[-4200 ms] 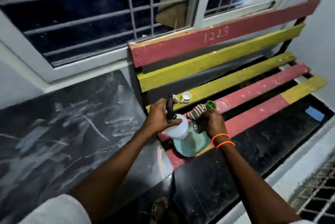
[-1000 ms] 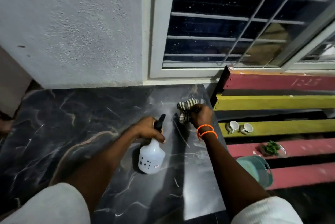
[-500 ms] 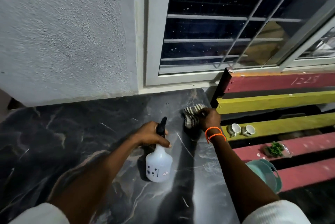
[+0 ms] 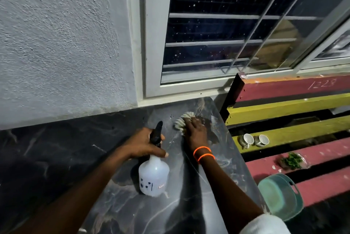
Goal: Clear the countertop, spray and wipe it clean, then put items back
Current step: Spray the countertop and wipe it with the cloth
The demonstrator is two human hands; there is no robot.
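Now, the step: we judge this to be the wiping stage, at the far corner of the countertop [image 4: 75, 154] below the window [image 4: 227, 30].
Right hand: our right hand [image 4: 196, 129] lies flat, fingers spread, pressing the striped cloth [image 4: 182, 120] onto the stone just below the window sill.
Left hand: our left hand [image 4: 145, 144] is closed around the black trigger head of the spray bottle [image 4: 153, 175], which stands upright on the counter, nearer us than the window and just left of the cloth hand.
Wiping well: we should keep the palm flat and work away from the window toward ourselves in overlapping passes, so loosened dirt is not pushed back into the corner (the edge under the sill is the easiest to miss).
Bottle care: we would do well to shift the bottle aside before wiping where it stands.
Countertop look: dark stone with pale veins; it shows whitish smears and streaks below the window, which may be wet spray or residue, we cannot tell which.
Cleared items: two small cups [image 4: 254, 140], a bit of greens [image 4: 291, 160] and a teal bowl [image 4: 280, 195] sit on the painted bench [image 4: 293, 104], right of the window corner, well apart from the cloth.
Remaining: most of the counter left of the window looks unwiped, and the items are not yet back.
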